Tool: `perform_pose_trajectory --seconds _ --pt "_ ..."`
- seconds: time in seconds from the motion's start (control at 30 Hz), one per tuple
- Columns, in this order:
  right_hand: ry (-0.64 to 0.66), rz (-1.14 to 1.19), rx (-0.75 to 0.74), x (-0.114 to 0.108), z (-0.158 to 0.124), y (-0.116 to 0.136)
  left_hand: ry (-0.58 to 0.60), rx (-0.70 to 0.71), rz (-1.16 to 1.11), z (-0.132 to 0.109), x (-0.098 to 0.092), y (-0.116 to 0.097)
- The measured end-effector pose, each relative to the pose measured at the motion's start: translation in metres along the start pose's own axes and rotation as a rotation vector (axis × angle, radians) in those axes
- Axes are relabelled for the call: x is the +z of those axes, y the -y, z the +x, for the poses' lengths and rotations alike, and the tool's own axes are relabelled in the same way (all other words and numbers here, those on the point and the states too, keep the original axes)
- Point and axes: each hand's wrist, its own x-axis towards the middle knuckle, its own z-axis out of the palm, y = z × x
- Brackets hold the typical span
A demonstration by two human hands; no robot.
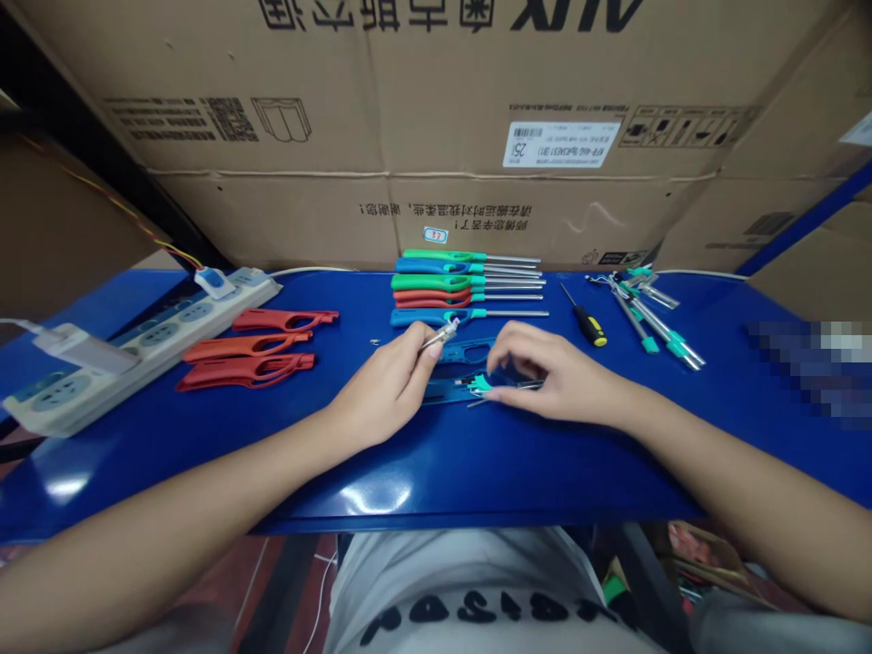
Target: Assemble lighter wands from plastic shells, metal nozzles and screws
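Observation:
My left hand [391,377] is closed, its thumb and forefinger pinching a small clear and metallic piece [444,334]. Just right of it, my right hand [549,374] has its fingers curled around a metal lighter nozzle with a teal fitting [480,385]. Its thumb and fingertips are at that fitting, and the hand partly hides it. Beneath lies a blue lighter handle half [441,392]. Another blue handle half [466,351] lies just behind, partly covered by my hands. A thin metal piece [475,402] sticks out at the near side.
Several long-nosed lighters [436,282] lie in a row behind my hands. Red handle halves [249,371] lie left, beside a white power strip [160,336]. To the right are a screwdriver [589,325] and loose metal nozzles [658,327]. A cardboard box [286,213] stands behind the blue table [327,486].

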Motion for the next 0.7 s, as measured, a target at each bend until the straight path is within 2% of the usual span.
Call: perform_pose_trajectory --seconds 0.1,0.17,0.3,0.43,0.53,0.7 --pt "0.249 -0.113 -0.090 -0.004 -0.002 0.004 0.013 -0.011 0.019 -0.001 0.002 0.001" --pt "0.291 -0.129 -0.088 -0.004 -0.002 0.006 0.023 0.029 0.044 -0.002 0.005 0.002" --pt "0.178 0.020 -0.047 -0.001 0.002 0.003 0.048 0.108 0.057 -0.002 0.013 0.005" --pt "0.076 0.166 0.148 0.001 0.005 -0.005 0.067 0.069 -0.015 -0.001 0.019 0.007" --pt "0.099 0.256 0.198 0.001 0.006 -0.010 0.062 0.046 -0.061 0.001 0.023 0.008" --pt "0.180 0.248 0.158 -0.001 0.007 -0.013 0.030 0.039 -0.122 0.004 0.027 0.011"
